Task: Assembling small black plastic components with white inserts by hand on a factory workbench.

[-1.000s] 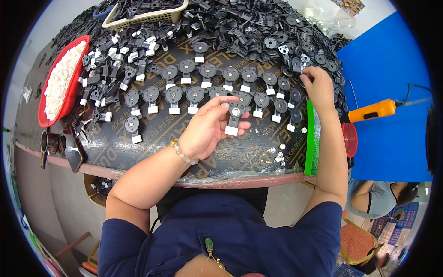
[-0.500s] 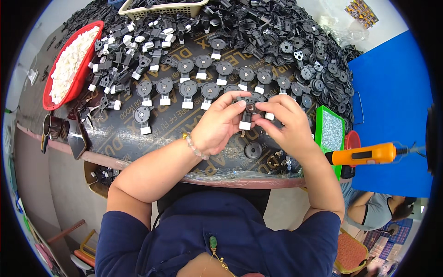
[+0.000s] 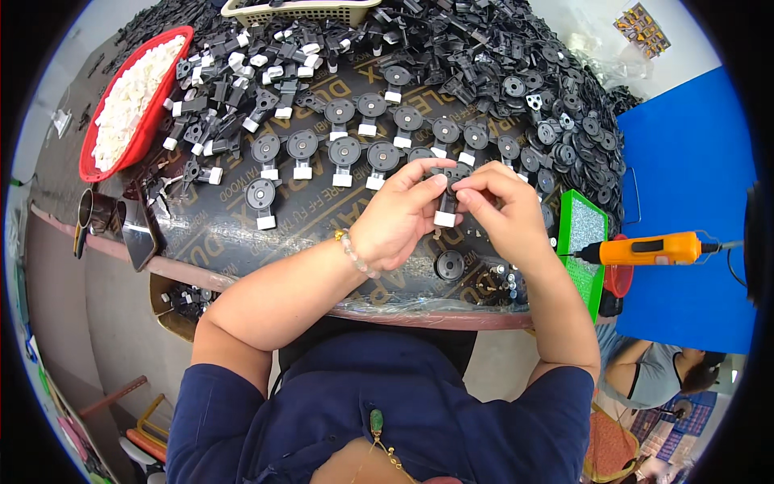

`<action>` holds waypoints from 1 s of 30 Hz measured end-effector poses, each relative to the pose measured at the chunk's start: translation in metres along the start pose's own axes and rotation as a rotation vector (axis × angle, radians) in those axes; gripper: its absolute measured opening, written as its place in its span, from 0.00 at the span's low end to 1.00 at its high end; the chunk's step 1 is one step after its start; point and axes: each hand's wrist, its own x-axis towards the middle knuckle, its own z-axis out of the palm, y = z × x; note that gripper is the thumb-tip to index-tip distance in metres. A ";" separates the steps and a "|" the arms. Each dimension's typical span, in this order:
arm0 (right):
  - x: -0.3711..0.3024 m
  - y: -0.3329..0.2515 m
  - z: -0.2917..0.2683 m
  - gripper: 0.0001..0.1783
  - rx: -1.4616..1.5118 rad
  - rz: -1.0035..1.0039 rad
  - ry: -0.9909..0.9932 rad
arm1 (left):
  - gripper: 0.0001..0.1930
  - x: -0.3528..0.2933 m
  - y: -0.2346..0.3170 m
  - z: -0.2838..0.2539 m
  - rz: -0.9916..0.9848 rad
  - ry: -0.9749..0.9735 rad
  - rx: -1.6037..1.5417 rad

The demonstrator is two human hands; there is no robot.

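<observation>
Head: white-tipped part [image 3: 445,206] partly behind left hand [image 3: 397,216] and right hand [image 3: 508,211]

Assembly workshop: heaped black plastic parts [image 3: 451,50], orange power screwdriver [image 3: 651,249], green screw tray [image 3: 565,213].

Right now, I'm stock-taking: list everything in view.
Red basket: 1, red, left
White pieces: many, white, in red basket
Beige basket: 1, beige, top centre
White-tipped brackets: many, black, upper left
Disc-topped assemblies: over ten, black, mid-table
Disc heap: many, black, upper right
Loose disc: 1, black, lower centre
Small parts: several, silvery, beside loose disc
Green tray: 1, green, right
Electric screwdriver: 1, orange, over green tray
Red bowl: 1, red, right
Panel: 1, blue, far right
Cardboard box: 1, brown, lower left
Co-worker: 1, grey-topped, lower right
Held bracket: 1, black-and-white, centre
Left hand: 1, bare, on held bracket
Right hand: 1, bare, at held bracket
</observation>
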 end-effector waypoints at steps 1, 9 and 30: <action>0.002 0.007 0.000 0.06 0.225 0.136 -0.018 | 0.13 0.000 0.000 0.000 -0.010 -0.018 0.024; 0.010 0.005 -0.009 0.07 0.561 0.403 -0.031 | 0.17 -0.001 0.002 -0.002 -0.057 -0.091 0.109; -0.049 -0.013 -0.016 0.33 -0.296 0.046 0.127 | 0.17 0.001 0.003 -0.004 -0.010 0.004 0.076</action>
